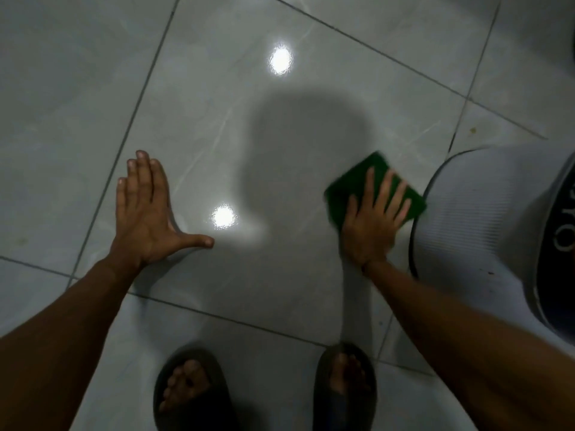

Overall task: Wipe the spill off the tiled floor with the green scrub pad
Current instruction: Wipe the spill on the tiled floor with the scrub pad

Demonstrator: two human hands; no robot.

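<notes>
Two hands are down on the floor, one working, one bracing. The right hand (371,220) is laid flat with fingers spread over the green scrub pad (373,185) — pressed down on it from above, not pinched around it; the palm overhangs the near edge and touches tile. The pad lies flat under the fingers, its long axis running diagonally from near-left to far-right, its far corner sticking out past the fingertips. Slight blur on the pad edges, so a stroke is judged to be under way.

Just right of the pad a white ribbed object with a dark band (485,225) is seen — the pad's right edge is nearly touching its rim, so no room is left for wiping that way. Open tile lies to the left of the grip, toward the shadowed centre of the tiled floor (217,88).

The left hand (149,213) is planted flat, fingers together, thumb splayed out to the right, well apart from the pad and holding nothing; it is judged to be a support only. The right hand is the nearer one by far.

The spill itself cannot be made out — glare spots and a shadow cover the middle tile. A small yellowish speck (473,130) is visible beyond the pad on the far-right tile. Two dark sandals (193,390) are seen at the bottom edge.
</notes>
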